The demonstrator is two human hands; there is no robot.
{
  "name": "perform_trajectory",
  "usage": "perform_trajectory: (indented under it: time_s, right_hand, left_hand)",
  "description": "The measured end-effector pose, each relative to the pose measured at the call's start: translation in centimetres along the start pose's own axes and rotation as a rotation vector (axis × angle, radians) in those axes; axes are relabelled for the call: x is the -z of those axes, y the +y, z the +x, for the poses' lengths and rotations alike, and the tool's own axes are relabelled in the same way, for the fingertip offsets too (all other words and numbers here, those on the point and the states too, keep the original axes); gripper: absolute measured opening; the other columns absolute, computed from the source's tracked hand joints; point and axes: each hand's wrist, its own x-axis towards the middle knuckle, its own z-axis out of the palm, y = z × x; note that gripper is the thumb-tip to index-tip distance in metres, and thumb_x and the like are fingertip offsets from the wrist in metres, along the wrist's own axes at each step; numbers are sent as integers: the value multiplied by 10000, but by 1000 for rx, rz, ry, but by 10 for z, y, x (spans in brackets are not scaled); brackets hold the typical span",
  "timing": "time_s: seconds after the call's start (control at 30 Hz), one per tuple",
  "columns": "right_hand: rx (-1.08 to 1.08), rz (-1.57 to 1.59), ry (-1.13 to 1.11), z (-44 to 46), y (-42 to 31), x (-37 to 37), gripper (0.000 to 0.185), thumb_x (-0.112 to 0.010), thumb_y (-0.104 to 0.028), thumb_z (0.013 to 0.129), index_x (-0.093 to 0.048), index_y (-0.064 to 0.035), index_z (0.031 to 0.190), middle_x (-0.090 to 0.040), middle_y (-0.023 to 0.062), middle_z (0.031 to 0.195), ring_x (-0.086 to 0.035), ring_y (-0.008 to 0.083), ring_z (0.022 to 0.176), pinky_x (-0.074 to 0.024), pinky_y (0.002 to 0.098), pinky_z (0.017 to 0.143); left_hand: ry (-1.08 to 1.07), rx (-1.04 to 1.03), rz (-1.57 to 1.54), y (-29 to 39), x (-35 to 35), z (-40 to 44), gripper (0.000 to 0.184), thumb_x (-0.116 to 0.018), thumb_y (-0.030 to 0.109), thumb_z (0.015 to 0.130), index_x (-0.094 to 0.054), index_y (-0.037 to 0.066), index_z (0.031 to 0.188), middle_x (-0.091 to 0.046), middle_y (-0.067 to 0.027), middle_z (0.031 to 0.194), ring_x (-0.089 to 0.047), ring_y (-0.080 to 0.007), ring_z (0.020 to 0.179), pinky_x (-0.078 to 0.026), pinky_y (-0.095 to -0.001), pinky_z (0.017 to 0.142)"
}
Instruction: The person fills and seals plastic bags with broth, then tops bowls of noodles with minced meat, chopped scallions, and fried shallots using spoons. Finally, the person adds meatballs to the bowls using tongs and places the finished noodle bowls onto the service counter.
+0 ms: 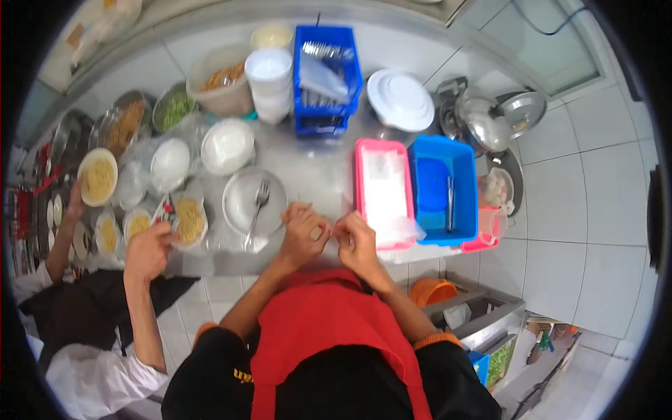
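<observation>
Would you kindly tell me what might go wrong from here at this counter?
The left hand might knock the fork, whose handle points toward the near edge of the dish. The right hand might bump the pink tray close beside it.

From where I sit, far away, I can see a wall [560, 203] of big, pale tiles on the right. A long, shiny metal table [315, 178] runs by more tiles. Up high is a greenish pane [560, 49]. Below is a pale tiled floor [218, 297]. Bright light shines off the metal.
</observation>
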Motion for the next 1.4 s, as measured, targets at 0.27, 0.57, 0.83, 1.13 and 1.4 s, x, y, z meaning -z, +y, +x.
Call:
perform_trajectory:
  time_s: [0.27,0.57,0.83,1.13,1.4]
  right_hand:
    - [183,10,89,31,-20,3,175,-534,152,684,-530,-7,757,-527,113,742,-482,306,683,-408,373,596]
    - [171,141,217,55,-24,-2,179,-493,169,745,-471,-8,764,-544,97,743,-529,219,658,-415,288,538]
    - [105,107,68,97,-34,22,242,-443,190,665,-493,-4,800,-541,111,735,-550,215,644,-453,290,581]
    - [291,-129,64,335,-97,153,106,-409,-22,925,-415,-10,820,-584,77,696,-552,114,623,-481,260,594]
    - [129,129,510,538,-52,188,23,-493,11,823,-474,4,813,-624,127,703,-628,162,619,-530,275,597]
  left_hand:
    - [53,305,12,28,23,32,88,-758,203,653,-690,175,702,-494,3,882,-392,-222,968,-239,-395,848]
    - [-23,377,-171,25,32,43,156,-784,198,651,-649,120,660,-453,-30,1060,-348,-222,1004,-227,-412,899]
    - [43,413,-27,40,43,71,256,-773,230,669,-669,118,874,-460,-60,1088,-376,-230,1026,-285,-388,906]
    - [-445,501,-871,43,95,28,445,-658,173,832,-503,31,1223,-551,-65,1084,-516,-170,1045,-400,-304,918]
    - [-418,832,-1130,13,114,-23,319,-570,114,897,-526,22,1199,-579,-70,1125,-538,-147,1068,-408,-284,946]
